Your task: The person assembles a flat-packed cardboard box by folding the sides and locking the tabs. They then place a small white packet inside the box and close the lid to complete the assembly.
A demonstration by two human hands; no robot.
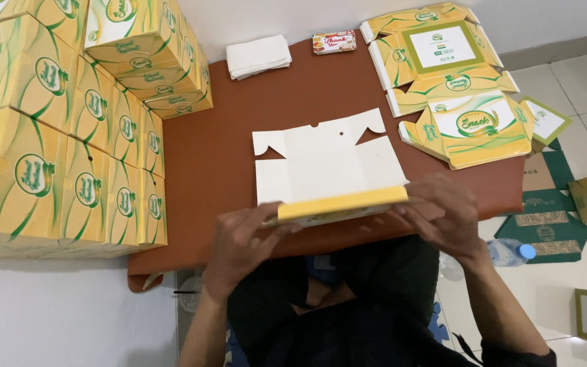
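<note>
flat box blank [327, 166] is lying white side up on the brown table [219, 156], its near yellow flap folding upward. left hand [242, 241] and right hand [443, 214] are both pinching that flap's ends. finished yellow boxes [56, 136] are standing stacked at left.

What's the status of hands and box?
Left hand, right hand: both grip the flat white-and-yellow cardboard box blank, near flap folded up. Nothing obstructing.

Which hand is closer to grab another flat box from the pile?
The right hand, probably. Both hands hold the near yellow flap of the flat box now, but the pile of flat boxes lies at the right of the brown table. The left hand sits nearer the stacked folded boxes.
</note>
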